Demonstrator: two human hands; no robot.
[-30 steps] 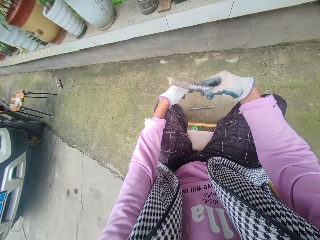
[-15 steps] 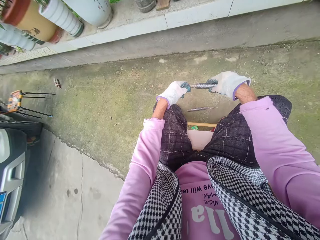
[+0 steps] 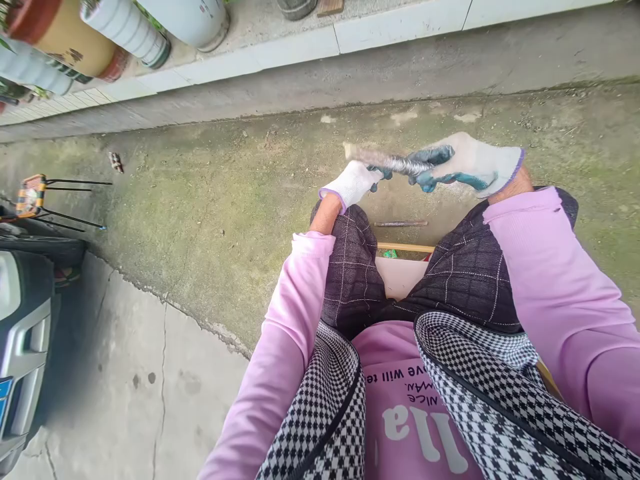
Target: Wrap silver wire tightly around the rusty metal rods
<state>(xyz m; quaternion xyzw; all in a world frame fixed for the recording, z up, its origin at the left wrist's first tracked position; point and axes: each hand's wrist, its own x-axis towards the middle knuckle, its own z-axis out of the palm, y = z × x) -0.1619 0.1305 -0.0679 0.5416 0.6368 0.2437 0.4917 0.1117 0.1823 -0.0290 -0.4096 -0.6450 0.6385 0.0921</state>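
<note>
Both hands wear white gloves with blue-green palms. My right hand [image 3: 465,163] is wrapped round one end of a grey metal rod [image 3: 387,161], which points left and a little up, above my knees. My left hand [image 3: 353,183] sits just below the rod's middle with its fingers curled up against it. The rod's left tip is blurred. A second, thinner metal rod [image 3: 400,224] lies on the ground between my knees.
I sit on a wooden seat [image 3: 403,250] over mossy concrete. Plant pots [image 3: 125,33] stand on a raised tiled ledge at the far left. A small stool on thin legs [image 3: 35,197] and a car's bumper [image 3: 20,340] are at the left.
The rod has swung from level between both fists to sticking out leftward past my left hand. My right hand has turned and risen slightly.
</note>
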